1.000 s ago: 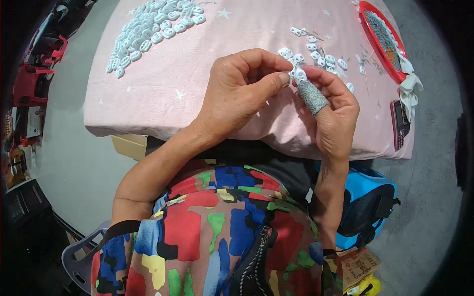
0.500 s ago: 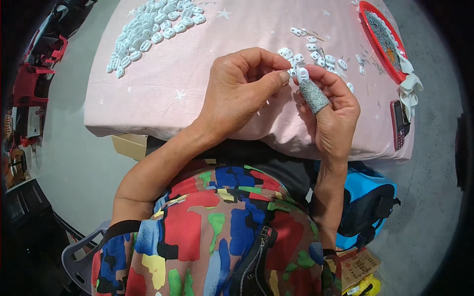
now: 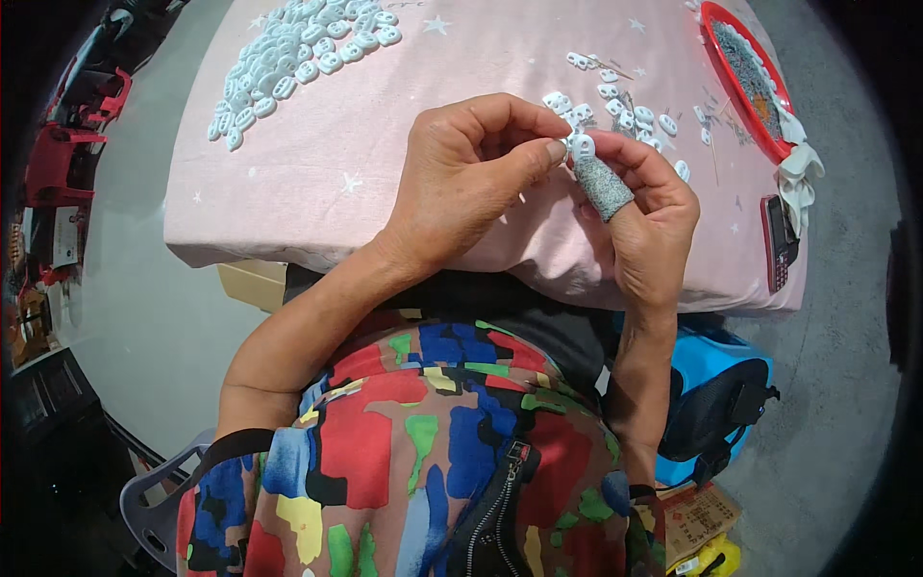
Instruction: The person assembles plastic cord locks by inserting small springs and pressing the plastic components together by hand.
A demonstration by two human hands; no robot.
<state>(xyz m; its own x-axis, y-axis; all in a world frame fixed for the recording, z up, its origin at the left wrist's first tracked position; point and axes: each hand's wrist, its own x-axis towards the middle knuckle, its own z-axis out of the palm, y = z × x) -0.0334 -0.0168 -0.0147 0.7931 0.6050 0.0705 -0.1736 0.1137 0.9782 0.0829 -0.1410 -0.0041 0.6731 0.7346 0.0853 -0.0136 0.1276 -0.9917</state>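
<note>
Over the pink cloth my two hands meet at the fingertips. Between the thumb and forefinger of my right hand [image 3: 646, 197] is a small white oval plastic piece [image 3: 583, 147] with holes in its face. A speckled grey finger sleeve [image 3: 605, 188] covers that thumb. My left hand [image 3: 471, 173] is closed in a pinch right beside the piece's left edge; whatever lies between its fingertips is too small and hidden to name. Just beyond my fingers lie several loose white pieces [image 3: 642, 116] with two holes each.
A large heap of white oval pieces [image 3: 285, 88] covers the far left of the pink-covered table [image 3: 317, 207]. At the far right sits a red tray [image 3: 709, 43] of tiny grey parts. A red phone [image 3: 772, 244] lies near the right edge, and a blue bag [image 3: 716, 399] stands below.
The white piece in my right fingers has tipped and shifted slightly left and down, closer to my left fingertips. My right thumb has moved slightly left with it. My left hand has barely moved.
</note>
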